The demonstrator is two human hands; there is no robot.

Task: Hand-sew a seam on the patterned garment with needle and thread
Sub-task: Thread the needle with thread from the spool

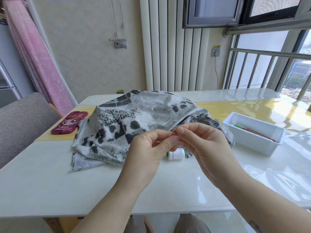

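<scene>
Head view: pinching the needle (173, 148) upright between thumb and fingers of the left hand (149, 148), eye uppermost, seemingly steadying it for threading; pinching the thread (188, 149) between thumb and forefinger of the right hand (208, 145) right at the eye, probably feeding the end through; working above the table (50, 182), just in front of the patterned garment (134, 115), lying crumpled and not yet being stitched; keeping the white spool (176, 154) close beneath the hands, likely for slack; showing the thread only as a faint strand; hiding eye and thread end behind fingertips; blurring the thin tools in the white tray (252, 145).
</scene>
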